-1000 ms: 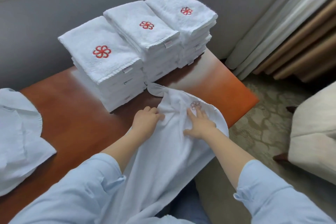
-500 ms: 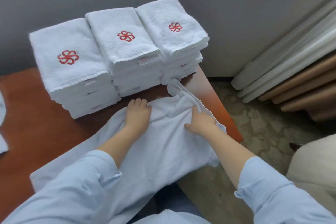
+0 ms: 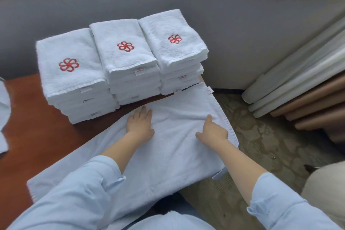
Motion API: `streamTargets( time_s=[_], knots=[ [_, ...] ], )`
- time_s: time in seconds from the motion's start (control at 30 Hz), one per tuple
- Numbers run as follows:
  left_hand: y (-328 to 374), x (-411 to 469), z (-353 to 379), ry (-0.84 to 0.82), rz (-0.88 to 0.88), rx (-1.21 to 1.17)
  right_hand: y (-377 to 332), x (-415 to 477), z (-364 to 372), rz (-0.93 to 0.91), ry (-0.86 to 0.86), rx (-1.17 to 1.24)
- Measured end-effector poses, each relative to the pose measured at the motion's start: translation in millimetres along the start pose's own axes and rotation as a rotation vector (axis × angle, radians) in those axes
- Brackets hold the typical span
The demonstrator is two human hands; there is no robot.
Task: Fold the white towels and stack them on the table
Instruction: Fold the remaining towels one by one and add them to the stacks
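White towel (image 3: 177, 147) spread flat at centre frame on table (image 3: 37, 136), right edge overhanging. Left hand (image 3: 140, 125) flat on it, fingers straight. Right hand (image 3: 212, 132) pressing it, index finger extended. Folded stacks (image 3: 121, 61) upper centre.

A white cloth (image 3: 4, 110) is cut off by the left edge; print on a tag (image 3: 139, 72) (red, tiny) cannot be read; the near end of the spread towel (image 3: 177, 155) is covered by a sleeve (image 3: 74, 198).
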State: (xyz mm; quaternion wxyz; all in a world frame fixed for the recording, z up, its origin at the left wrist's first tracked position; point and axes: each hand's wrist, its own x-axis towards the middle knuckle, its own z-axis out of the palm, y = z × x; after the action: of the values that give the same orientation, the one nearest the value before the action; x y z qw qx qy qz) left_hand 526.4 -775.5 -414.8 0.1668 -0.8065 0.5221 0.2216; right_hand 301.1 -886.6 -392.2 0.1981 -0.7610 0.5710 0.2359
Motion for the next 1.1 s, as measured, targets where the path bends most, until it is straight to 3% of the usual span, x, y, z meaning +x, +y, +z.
streamTargets(
  time_s=[0.1,0.23,0.5,0.8,0.97,1.1],
  knots=[
    [-12,-10,7,0.045,0.064,-0.053,-18,-9,2,-0.235,0.075,0.112],
    [-40,-41,25,0.153,0.046,-0.128,-68,-22,8,-0.515,0.013,0.147],
    [-109,-119,67,0.277,-0.186,-0.29,-180,-62,37,-0.895,-0.021,0.104],
    [-167,-194,121,0.209,-0.472,-0.349,-257,-99,81,-1.141,0.053,-0.081],
    [-181,-202,141,0.132,-0.458,-0.401,-277,-109,107,-1.128,-0.068,-0.302],
    [-206,-194,142,0.034,-0.438,-0.434,-288,-107,114,-1.14,-0.092,-0.315]
  ],
)
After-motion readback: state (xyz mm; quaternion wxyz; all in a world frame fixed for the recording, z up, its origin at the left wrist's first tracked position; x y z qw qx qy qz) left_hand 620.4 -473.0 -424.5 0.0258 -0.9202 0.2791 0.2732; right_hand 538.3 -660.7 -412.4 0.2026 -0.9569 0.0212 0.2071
